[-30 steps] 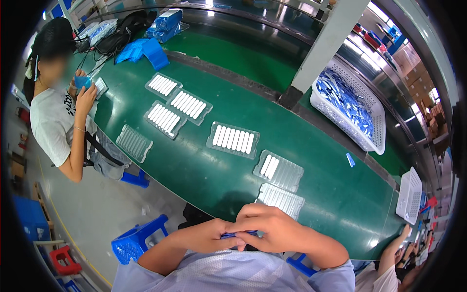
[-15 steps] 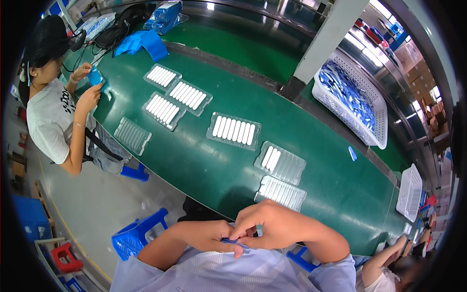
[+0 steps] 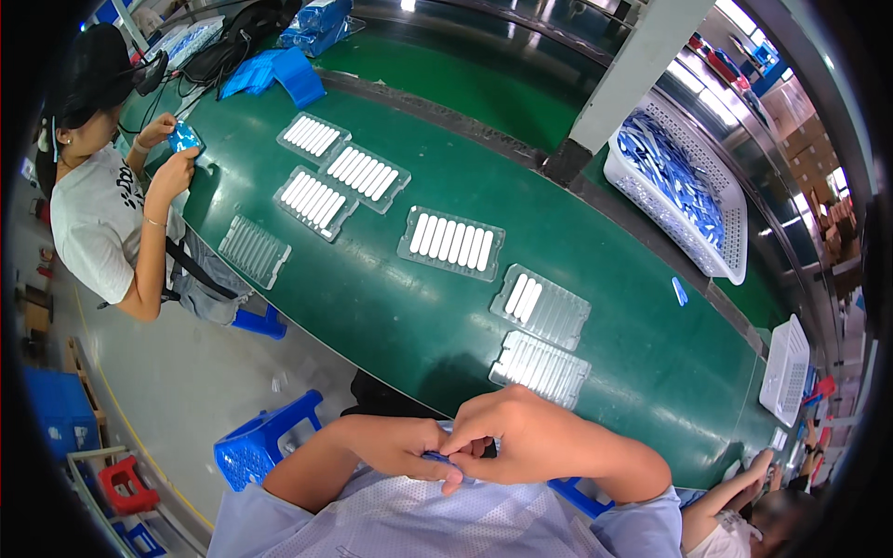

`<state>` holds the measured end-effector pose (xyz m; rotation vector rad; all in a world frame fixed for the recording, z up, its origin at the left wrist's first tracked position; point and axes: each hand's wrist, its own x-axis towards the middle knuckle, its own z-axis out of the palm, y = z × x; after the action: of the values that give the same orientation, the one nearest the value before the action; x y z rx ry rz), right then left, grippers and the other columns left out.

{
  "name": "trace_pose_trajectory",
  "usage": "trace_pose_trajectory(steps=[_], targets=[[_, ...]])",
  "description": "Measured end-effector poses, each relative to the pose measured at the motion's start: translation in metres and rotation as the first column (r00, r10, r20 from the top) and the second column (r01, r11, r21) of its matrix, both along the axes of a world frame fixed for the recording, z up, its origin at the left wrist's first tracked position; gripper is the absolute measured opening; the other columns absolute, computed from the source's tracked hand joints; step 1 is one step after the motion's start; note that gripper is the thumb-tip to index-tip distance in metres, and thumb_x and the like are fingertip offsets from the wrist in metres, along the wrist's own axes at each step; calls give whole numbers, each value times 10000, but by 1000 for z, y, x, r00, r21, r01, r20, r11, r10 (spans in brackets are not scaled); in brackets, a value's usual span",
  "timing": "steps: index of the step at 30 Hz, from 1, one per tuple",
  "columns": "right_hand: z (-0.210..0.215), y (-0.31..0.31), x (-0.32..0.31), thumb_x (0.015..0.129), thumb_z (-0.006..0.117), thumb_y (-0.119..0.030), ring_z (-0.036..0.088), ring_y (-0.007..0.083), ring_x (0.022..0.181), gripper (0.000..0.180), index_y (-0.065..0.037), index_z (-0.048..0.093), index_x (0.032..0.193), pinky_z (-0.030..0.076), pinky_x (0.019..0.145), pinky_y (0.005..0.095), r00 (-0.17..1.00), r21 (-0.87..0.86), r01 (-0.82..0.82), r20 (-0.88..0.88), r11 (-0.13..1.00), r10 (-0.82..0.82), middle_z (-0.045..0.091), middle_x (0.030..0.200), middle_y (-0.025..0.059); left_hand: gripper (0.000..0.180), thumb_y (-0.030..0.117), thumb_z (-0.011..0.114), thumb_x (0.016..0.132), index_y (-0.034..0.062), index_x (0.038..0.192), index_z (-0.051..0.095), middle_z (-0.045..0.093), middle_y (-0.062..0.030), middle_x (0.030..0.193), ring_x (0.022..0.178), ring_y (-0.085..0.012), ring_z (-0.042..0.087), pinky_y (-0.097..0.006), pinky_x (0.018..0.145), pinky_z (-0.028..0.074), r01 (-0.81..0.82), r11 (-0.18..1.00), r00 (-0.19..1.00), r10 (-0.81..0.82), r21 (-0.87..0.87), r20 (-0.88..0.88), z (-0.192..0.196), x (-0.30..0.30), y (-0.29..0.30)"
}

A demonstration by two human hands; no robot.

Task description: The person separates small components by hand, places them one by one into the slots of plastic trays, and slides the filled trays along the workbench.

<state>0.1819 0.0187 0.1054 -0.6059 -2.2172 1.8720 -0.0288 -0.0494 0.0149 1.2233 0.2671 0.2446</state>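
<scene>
head view | left hand (image 3: 400, 449) and right hand (image 3: 521, 437) stay together at the chest, fingertips pinching a small blue flat piece (image 3: 445, 458) | empty clear ribbed plastic tray (image 3: 539, 368) on green conveyor belt (image 3: 391, 316) now nearer

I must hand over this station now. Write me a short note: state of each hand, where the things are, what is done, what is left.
Left hand and right hand: together at the chest, pinching a small blue piece.
Belt: nearest tray looks empty; next tray has three white sticks, the rest free.
Done: four trays further left are full.
Left: these two trays, also an empty one at the near edge.
</scene>
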Motion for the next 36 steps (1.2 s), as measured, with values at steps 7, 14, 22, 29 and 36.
trace_pose_trajectory(steps=[7, 14, 22, 29, 36], targets=[[4, -6, 2, 745, 759, -2, 671, 252, 660, 151, 1, 699, 884, 543, 587, 346, 997, 151, -47, 73, 987, 37, 654, 772, 106, 180, 165, 602, 1027, 3, 1006, 677, 690, -79, 983, 923, -175, 638, -315, 835, 495, -55, 998, 994, 53, 19, 97, 2, 5, 0], [11, -6, -1, 718, 818, -60, 653, 337, 743, 233, 30, 616, 793, 523, 632, 416, 991, 78, -32, 131, 996, 21, 619, 783, 136, 124, 119, 588, 1024, 5, 1031, 637, 669, -66, 967, 896, -162, 622, -303, 816, 491, -101, 993, 986, 91, 65, 140, 6, 8, 1], [2, -15, -7, 719, 770, -36, 638, 261, 655, 145, -29, 652, 803, 515, 567, 366, 995, 298, 68, 55, 952, -88, 617, 730, 84, 156, 64, 593, 991, -2, 1132, 597, 652, -43, 956, 833, -120, 598, -270, 743, 488, -56, 998, 995, 55, -15, -80, -1, 2, -6], [-3, -15, -4, 730, 757, -65, 623, 277, 696, 137, -48, 658, 821, 517, 609, 384, 998, 352, 54, 18, 935, -65, 609, 730, 75, 167, 78, 625, 961, -9, 1100, 654, 690, -58, 914, 777, -117, 614, -275, 697, 497, -156, 988, 983, 157, 16, -98, 6, 2, -4], [-5, -21, -9, 758, 745, -76, 615, 276, 700, 163, -37, 663, 894, 515, 611, 383, 997, 587, 43, 22, 809, -70, 597, 732, 87, 121, 104, 651, 971, -9, 974, 695, 707, -74, 908, 834, -149, 640, -298, 744, 505, -283, 954, 959, 282, 94, 30, 0, 7, -8]])
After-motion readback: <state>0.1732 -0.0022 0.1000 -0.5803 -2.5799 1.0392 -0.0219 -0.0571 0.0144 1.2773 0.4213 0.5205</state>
